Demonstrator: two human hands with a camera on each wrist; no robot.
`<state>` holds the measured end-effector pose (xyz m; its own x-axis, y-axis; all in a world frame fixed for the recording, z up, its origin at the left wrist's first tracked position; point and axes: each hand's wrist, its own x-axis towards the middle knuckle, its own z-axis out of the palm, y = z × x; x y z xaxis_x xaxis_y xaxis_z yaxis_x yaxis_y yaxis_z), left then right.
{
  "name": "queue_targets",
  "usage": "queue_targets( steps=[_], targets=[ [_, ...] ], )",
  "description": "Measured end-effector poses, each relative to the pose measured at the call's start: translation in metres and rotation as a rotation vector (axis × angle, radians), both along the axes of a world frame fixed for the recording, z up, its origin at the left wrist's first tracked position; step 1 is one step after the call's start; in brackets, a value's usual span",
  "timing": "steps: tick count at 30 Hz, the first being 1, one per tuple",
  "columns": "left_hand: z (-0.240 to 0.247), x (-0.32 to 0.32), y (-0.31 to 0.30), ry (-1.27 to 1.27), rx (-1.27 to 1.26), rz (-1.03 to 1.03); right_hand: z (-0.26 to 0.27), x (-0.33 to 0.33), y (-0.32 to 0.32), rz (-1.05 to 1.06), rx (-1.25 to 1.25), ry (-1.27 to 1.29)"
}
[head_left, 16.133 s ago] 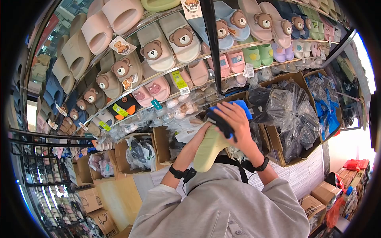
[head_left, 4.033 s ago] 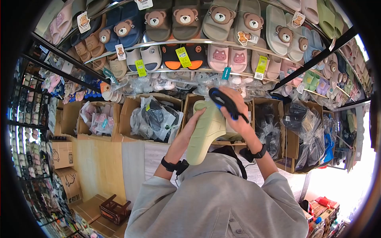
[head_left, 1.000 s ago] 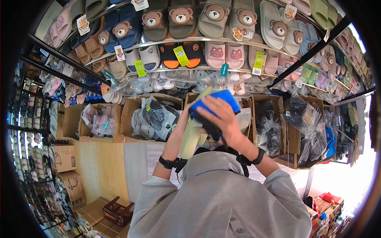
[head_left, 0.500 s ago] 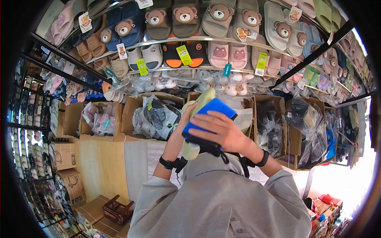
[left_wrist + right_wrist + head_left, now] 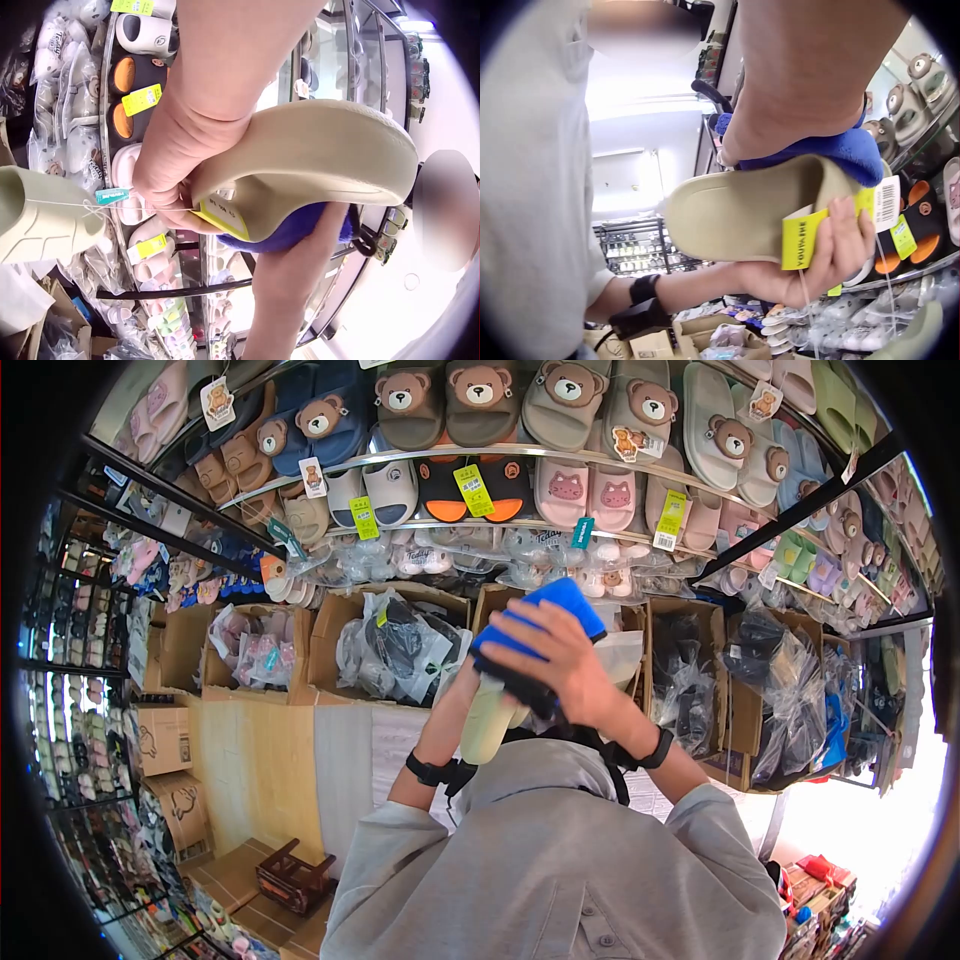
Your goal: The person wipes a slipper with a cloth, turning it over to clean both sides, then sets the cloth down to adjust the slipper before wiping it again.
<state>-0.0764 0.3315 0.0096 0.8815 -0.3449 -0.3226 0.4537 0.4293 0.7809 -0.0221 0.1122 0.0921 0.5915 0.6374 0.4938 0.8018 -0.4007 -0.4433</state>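
Note:
A pale green slide slipper is held in my left hand, whose fingers curl round its strap side beside a yellow tag. In the head view that hand is mostly hidden, and only the slipper's lower end shows. My right hand grips a blue fuzzy cleaning pad with a black underside and black loop. The pad lies against the slipper's strap in the right wrist view. From a thin white string hangs a matching slipper, left of my left hand in the left wrist view.
Racks of bear-decorated slippers rise in front. Below them stand open cardboard boxes with bagged footwear. A small brown wooden stool sits on flattened cardboard at lower left, near black shelving.
Seconds ago the slipper's length showed; now the blue pad and right hand cover most of it. Over the last half second the pad has shifted up and slightly right.

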Motion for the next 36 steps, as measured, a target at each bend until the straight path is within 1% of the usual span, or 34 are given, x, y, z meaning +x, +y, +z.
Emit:
queue_targets(
  steps=[2, 5, 6, 8, 9, 10, 11, 13, 17, 18, 19, 22, 25, 28, 30, 32, 34, 36],
  targets=[
    [-0.003, 0.002, 0.001, -0.289, 0.276, -0.037, 0.000, -0.014, 0.010, 0.077, 0.009, -0.016],
    [-0.019, 0.012, -0.003, -0.448, 0.316, -0.026, 0.004, -0.036, 0.021, 0.195, 0.000, -0.027],
    [-0.014, 0.019, -0.010, -0.326, 0.267, -0.035, 0.005, -0.041, 0.022, 0.264, 0.004, -0.023],
    [-0.020, 0.041, -0.010, 0.031, -0.132, -0.113, 0.003, -0.045, 0.023, 0.377, -0.073, -0.106],
    [-0.039, 0.058, -0.004, 0.271, -0.481, -0.180, 0.002, -0.046, 0.023, 0.433, -0.113, -0.147],
    [-0.039, 0.058, -0.004, 0.249, -0.484, -0.180, 0.000, -0.046, 0.023, 0.443, -0.113, -0.138],
    [-0.039, 0.058, -0.004, 0.228, -0.487, -0.179, 0.000, -0.043, 0.021, 0.405, -0.120, -0.151],
    [-0.038, 0.056, -0.005, 0.265, -0.521, -0.175, 0.001, -0.031, 0.015, 0.332, -0.135, -0.179],
    [-0.037, 0.053, -0.007, 0.325, -0.467, -0.116, -0.002, -0.008, 0.001, 0.195, -0.100, -0.107],
    [-0.037, 0.053, -0.007, 0.332, -0.451, -0.107, 0.001, -0.003, -0.003, 0.188, -0.061, -0.038],
    [-0.039, 0.054, -0.006, 0.336, -0.437, -0.095, 0.004, 0.006, -0.009, 0.162, -0.114, -0.025],
    [-0.038, 0.053, -0.004, 0.334, -0.396, -0.071, -0.007, 0.026, -0.019, 0.031, -0.014, -0.058],
    [-0.039, 0.052, -0.004, 0.343, -0.370, -0.054, -0.022, 0.043, -0.024, -0.124, 0.143, -0.016],
    [-0.033, 0.046, -0.005, 0.315, -0.324, -0.034, -0.021, 0.042, -0.023, -0.124, 0.115, -0.027],
    [-0.026, 0.037, -0.007, 0.248, -0.263, -0.018, -0.012, 0.032, -0.016, -0.058, 0.069, -0.032],
    [-0.015, 0.020, -0.005, 0.114, -0.151, 0.001, -0.006, 0.017, -0.008, 0.018, 0.052, -0.003],
    [-0.015, 0.011, -0.007, -0.062, 0.000, 0.004, -0.002, 0.002, 0.000, 0.095, 0.051, 0.047],
    [-0.015, 0.007, -0.008, -0.210, 0.125, 0.012, -0.006, -0.012, 0.008, 0.177, 0.042, 0.031]
  ],
)
